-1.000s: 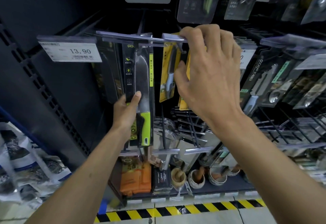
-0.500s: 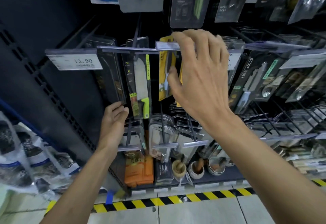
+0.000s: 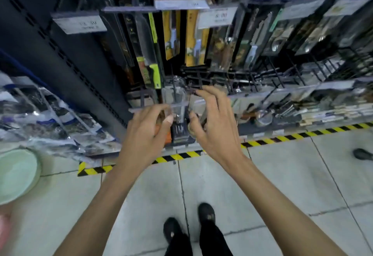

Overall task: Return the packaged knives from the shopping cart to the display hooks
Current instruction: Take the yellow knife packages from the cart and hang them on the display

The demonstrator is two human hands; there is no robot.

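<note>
packaged knife point(image 3: 149, 54) hanging | above left hand point(image 3: 145, 132), not touching | hand empty

Packaged knives point(image 3: 149, 50) motion-blurred, price tag point(image 3: 81, 24) unreadable — green basin point(image 3: 16, 175) cut off left.

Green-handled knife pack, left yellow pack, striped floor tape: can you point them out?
Green-handled knife pack point(image 3: 155, 75): head view, on its green handle.
Left yellow pack point(image 3: 171, 25): head view, middle of the card.
Striped floor tape point(image 3: 302, 135): head view, on its right stretch.
</note>
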